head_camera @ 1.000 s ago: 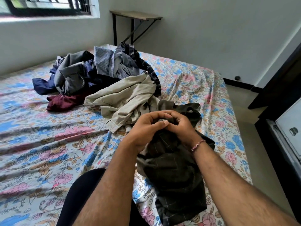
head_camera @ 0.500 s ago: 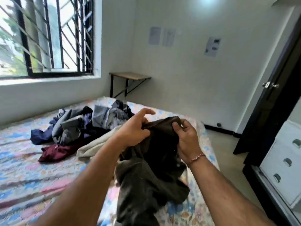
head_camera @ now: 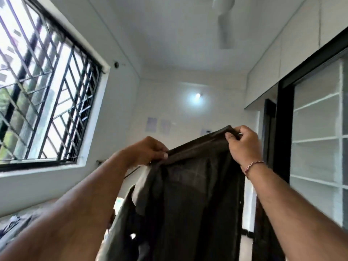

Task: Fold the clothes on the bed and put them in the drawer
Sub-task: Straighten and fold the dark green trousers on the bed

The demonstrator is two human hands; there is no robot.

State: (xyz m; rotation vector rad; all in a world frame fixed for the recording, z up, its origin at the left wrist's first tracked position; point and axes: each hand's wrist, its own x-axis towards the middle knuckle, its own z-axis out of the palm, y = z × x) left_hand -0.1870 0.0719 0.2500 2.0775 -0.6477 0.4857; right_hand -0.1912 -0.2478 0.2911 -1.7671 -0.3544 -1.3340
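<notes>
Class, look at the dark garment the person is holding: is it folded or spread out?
Spread out, not folded. The left hand and right hand grip the dark garment by its top edge, and it hangs down open between them.

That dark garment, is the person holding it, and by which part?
Yes: both hands pinch the dark garment along its top edge, left hand and right hand apart.

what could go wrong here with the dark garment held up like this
1. Each hand, left hand and right hand, only pinches the top edge of the dark garment, so a shake might pull it free.
2. The garment hangs bunched and uneven, with a pale lining showing at its left side, so a fold started now would likely come out crooked.
</notes>
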